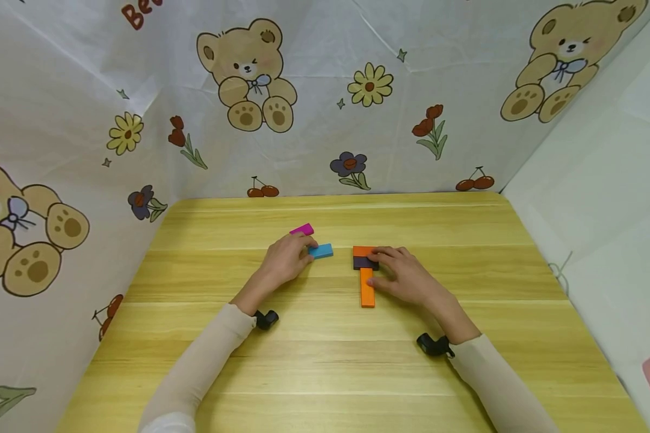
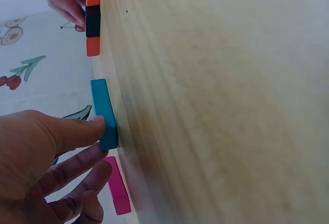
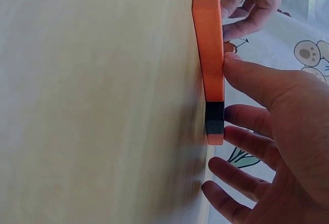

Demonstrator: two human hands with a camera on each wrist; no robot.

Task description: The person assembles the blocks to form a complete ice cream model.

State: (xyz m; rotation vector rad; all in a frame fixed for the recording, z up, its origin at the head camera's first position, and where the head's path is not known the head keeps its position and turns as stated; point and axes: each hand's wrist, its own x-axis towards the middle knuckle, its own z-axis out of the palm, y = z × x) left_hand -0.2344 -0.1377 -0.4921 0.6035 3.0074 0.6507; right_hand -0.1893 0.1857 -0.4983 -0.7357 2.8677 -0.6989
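My left hand (image 1: 287, 258) pinches a light blue rectangular block (image 1: 323, 251) at its left end, thumb (image 2: 77, 133) on the near side and a finger behind. The block lies on the wooden table. Just behind that hand is a magenta block (image 1: 304, 229), partly covered by it in the head view. On the right, an orange block (image 1: 362, 251) and a dark block (image 1: 362, 263) lie side by side, and a long orange block (image 1: 367, 291) extends from the dark one toward me. My right hand (image 1: 406, 276) touches these blocks with thumb and fingertips, its fingers loosely extended.
The wooden table (image 1: 325, 361) reaches back to a white cloth (image 1: 314, 144) printed with bears and flowers. More cloth hangs at both sides. Each wrist carries a small black camera (image 1: 433, 345).
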